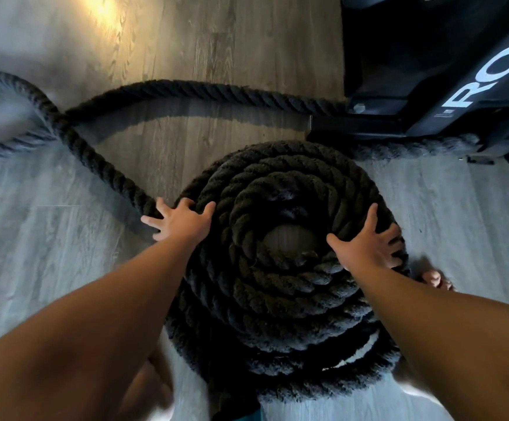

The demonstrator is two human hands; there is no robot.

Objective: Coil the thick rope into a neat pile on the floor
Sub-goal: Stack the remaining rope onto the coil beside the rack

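Observation:
A thick black twisted rope lies wound in a round stacked coil [280, 287] on the wooden floor [50, 238], with a small gap of floor showing at its centre. My left hand [180, 221] rests fingers spread on the coil's upper left edge, where the loose rope [101, 159] runs off to the far left. Flat on the coil's right side lies my right hand [365, 241], fingers apart. Neither hand is closed around the rope. The loose rope loops at the far left and comes back along the floor toward the right.
A black metal gym frame [447, 95] with white lettering stands at the back right, and the rope runs to its base. My bare toes [435, 279] show beside the coil on the right. Grey wood floor surrounds the coil.

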